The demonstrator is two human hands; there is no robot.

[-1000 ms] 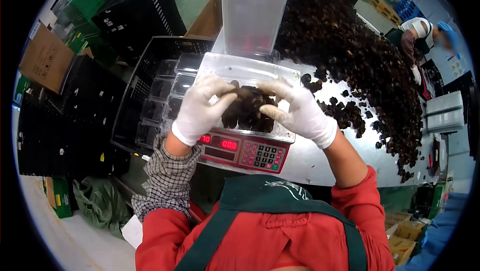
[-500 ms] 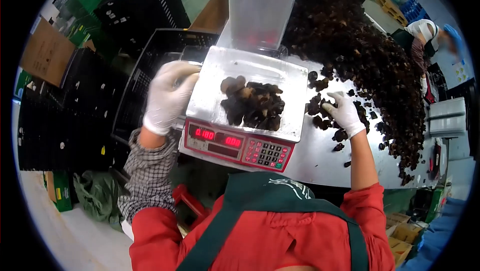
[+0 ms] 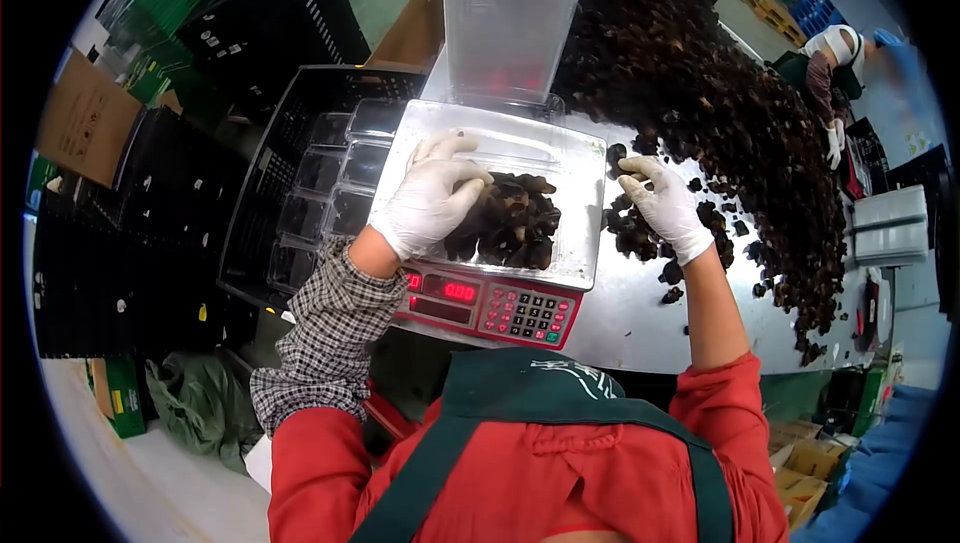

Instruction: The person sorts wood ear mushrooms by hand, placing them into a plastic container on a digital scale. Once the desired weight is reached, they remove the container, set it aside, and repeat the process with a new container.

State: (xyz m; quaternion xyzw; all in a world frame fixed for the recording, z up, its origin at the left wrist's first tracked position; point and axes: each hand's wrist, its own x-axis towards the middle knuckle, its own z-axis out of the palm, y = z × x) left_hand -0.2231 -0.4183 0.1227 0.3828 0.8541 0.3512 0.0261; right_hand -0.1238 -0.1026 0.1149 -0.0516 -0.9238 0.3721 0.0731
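Observation:
A red-framed weighing scale point(image 3: 470, 308) stands before me, its metal pan point(image 3: 575, 193) bearing a heap of dark wood ear mushrooms point(image 3: 510, 228). Faint edges of a clear plastic box point(image 3: 515, 161) show around the heap. My gloved left hand point(image 3: 430, 203) is over the pan's left half, fingers apart and touching the heap's upper left; its palm side is hidden. Beside the pan's right edge, my gloved right hand point(image 3: 665, 208) has thumb and fingers apart above loose mushrooms point(image 3: 630, 238). Nothing shows between its fingertips.
A large mushroom pile point(image 3: 700, 73) covers the metal table's far right. Left of the scale, a black crate point(image 3: 255, 193) holds several clear boxes point(image 3: 350, 165). A tall translucent stack point(image 3: 508, 23) rises behind the pan. A co-worker point(image 3: 835, 73) stands at far right.
My left hand has moved right, from over the black crate onto the pan, uncovering the clear boxes. My right hand has shifted slightly left and up. The co-worker's arm has moved.

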